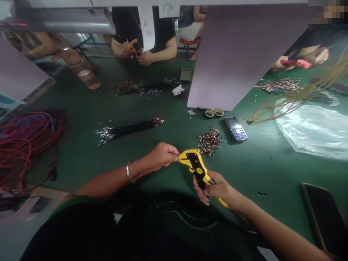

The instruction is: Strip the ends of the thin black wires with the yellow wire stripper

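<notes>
My right hand (pixel 217 188) wraps the handle of a yellow and black self-adjusting wire stripper (pixel 196 167), whose lower handle tip sticks out below my fist. My left hand (pixel 161 156) pinches something thin at the tool's jaws, probably a wire, though it is barely visible. A silver bangle circles my left wrist. Just beyond the jaws lies a heap of short wires with metal ends (pixel 209 142). Farther ahead, a bundle of black wires (pixel 129 129) with bare silver ends lies on the green table mat (pixel 261 170).
A coil of red and blue cable (pixel 24 145) lies at the left. Ahead are a keypad phone (pixel 236 129), tape rolls (pixel 213 113), and a plastic sheet (pixel 312 130) under yellow wires (pixel 296 101). A dark tablet or phone (pixel 323 217) lies at lower right. Across the table, a co-worker's hands (pixel 134 50) hold a yellow tool.
</notes>
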Demonstrator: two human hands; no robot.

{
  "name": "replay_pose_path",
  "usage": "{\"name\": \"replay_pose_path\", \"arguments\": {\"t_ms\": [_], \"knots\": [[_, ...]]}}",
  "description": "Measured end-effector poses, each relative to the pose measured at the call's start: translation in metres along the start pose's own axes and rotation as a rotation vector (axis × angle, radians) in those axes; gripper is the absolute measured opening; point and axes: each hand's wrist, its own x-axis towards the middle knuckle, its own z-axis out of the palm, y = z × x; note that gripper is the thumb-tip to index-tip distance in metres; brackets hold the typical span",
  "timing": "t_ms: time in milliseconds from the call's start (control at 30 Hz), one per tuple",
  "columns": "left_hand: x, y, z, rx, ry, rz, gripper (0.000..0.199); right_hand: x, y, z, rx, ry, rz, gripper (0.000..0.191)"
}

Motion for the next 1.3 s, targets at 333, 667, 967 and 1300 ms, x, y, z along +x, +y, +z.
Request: {"name": "replay_pose_path", "arguments": {"t_ms": [333,667,967,1300], "knots": [[-0.001,-0.008,0.001,0.260,0.064,0.112,0.014,-0.009,-0.002,0.003,-0.022,0.065,0.080,0.033],[0.004,-0.018,-0.005,0.436,0.009,0.285,0.017,-0.015,-0.006,0.002,-0.055,0.117,0.127,0.034],[0.004,-0.015,-0.001,0.404,0.086,0.230,0.012,-0.020,-0.011,0.004,0.015,0.087,0.100,0.034],[0.005,-0.001,-0.007,-0.088,-0.056,0.075,0.020,-0.019,-0.011,0.005,0.171,0.101,0.007,0.034]]}}
